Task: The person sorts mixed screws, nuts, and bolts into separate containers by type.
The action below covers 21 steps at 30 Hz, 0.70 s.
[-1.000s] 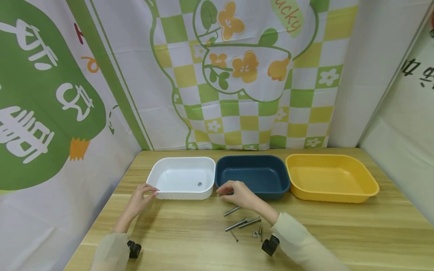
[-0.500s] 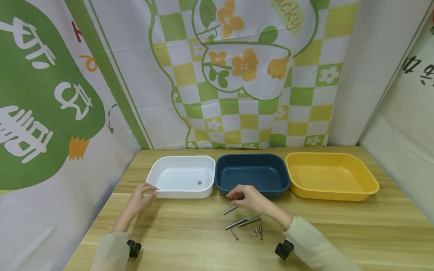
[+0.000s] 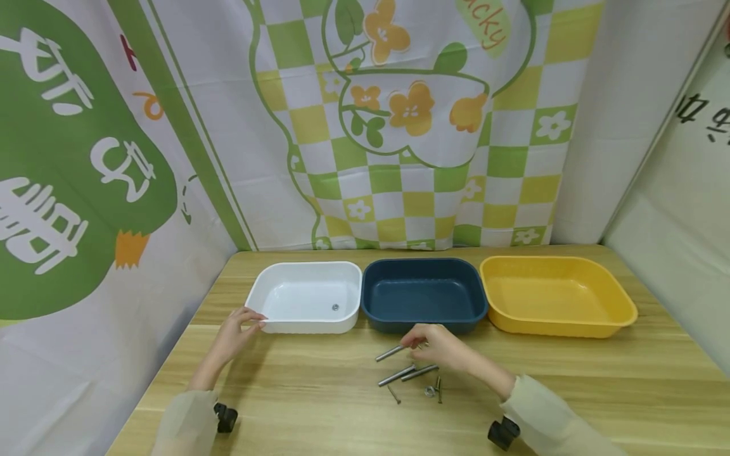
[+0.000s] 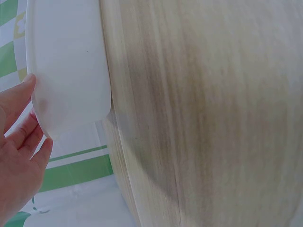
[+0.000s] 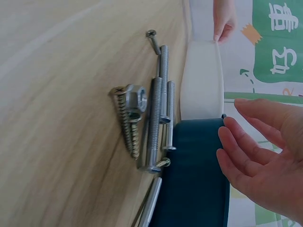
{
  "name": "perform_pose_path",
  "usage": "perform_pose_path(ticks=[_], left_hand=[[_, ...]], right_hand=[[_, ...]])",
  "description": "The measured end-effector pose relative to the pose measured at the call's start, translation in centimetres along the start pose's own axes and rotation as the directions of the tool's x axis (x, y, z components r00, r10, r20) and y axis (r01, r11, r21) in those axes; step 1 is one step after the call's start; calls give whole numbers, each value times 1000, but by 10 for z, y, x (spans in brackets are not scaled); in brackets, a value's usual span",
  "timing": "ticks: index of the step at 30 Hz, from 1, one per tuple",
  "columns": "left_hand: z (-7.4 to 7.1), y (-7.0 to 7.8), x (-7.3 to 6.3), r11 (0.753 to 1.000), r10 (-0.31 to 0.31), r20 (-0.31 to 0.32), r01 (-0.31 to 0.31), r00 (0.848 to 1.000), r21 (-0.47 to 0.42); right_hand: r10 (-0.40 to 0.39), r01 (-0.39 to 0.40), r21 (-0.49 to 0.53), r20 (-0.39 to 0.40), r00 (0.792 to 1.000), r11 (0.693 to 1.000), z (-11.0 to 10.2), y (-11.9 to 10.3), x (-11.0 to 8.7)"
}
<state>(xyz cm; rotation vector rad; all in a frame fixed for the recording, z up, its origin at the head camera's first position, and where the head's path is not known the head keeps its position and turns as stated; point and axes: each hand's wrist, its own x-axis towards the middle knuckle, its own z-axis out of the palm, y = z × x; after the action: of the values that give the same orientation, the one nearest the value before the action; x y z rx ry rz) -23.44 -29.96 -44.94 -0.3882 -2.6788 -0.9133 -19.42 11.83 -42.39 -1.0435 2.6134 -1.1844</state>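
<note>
"Fingers busy?"
"Over the table, the right hand hangs with fingers apart; the left hand pinches the white tray by its near left corner. Off the near edge of the blue tray lie bolts. I'd pinch one mid-shank, clear of its neighbours."
"Textures?"
"Wood-grained table, smooth round-cornered trays, ridged metal bolts, thin pointed screws, six-sided nut."

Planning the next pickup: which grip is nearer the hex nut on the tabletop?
Right. The right grip hovers by the bolts, beyond the hex nut; the left grip is well left of it, at the white tray's near-left corner.
</note>
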Motion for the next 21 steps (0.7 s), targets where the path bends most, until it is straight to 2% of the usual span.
perform_pose_path(ticks=[5,13,21], left_hand=[[0,1,0,1000,-1,5,1,1000,-1],[0,1,-1,1000,18,-6,-18,1000,-4],[0,2,-1,1000,13,-2,-13,1000,1]], right_hand=[[5,-5,-1,7,1000,1000,1,0,-10],[-52,53,-37,21,998,998,3,2,-21],[-50,50,-3,68,996,999,6,5,-31]])
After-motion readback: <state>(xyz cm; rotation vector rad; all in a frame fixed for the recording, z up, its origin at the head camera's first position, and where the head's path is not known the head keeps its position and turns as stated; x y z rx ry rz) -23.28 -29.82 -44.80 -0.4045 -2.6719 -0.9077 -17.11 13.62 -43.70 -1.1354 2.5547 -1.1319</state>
